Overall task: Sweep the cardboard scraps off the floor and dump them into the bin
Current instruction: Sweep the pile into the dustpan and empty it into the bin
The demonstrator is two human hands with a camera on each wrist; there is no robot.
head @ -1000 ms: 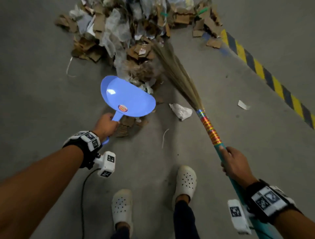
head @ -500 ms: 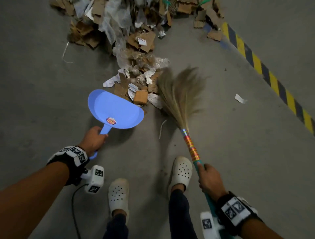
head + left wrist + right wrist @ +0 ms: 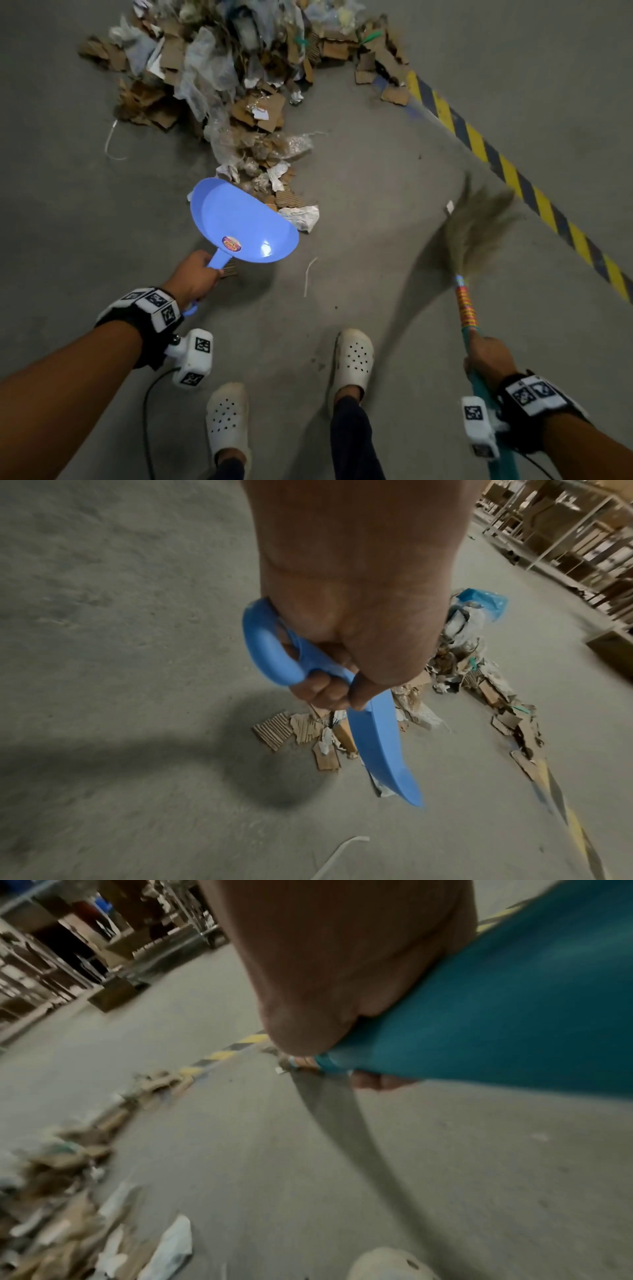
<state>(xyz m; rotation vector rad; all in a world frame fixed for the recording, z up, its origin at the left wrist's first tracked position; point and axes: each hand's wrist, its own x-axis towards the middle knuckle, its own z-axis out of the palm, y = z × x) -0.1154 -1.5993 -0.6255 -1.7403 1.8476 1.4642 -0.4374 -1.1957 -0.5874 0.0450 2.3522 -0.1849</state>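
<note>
A big heap of cardboard scraps [image 3: 239,102] mixed with paper and plastic film lies on the grey floor ahead, trailing down to a small cluster [image 3: 284,195] at the dustpan's far edge. My left hand [image 3: 195,277] grips the handle of the blue dustpan [image 3: 243,226], held tilted above the floor; its fingers curl round the handle [image 3: 298,656]. My right hand [image 3: 486,359] grips the teal handle of the grass broom [image 3: 479,226], whose blurred bristles are out to the right near the striped line. The broom handle [image 3: 496,1015] fills the right wrist view. No bin shows.
A yellow-and-black striped line [image 3: 513,178] runs diagonally at the right. White clogs [image 3: 354,359] stand between my arms. A white strip [image 3: 310,274] and a paper scrap [image 3: 449,206] lie loose on the floor. Shelving racks [image 3: 565,534] with boxes stand in the distance.
The broom swept scraps toward the dustpan, then swung right to the striped line. The dustpan stays tilted near the pulled-in cluster, still gripped by my left hand.
</note>
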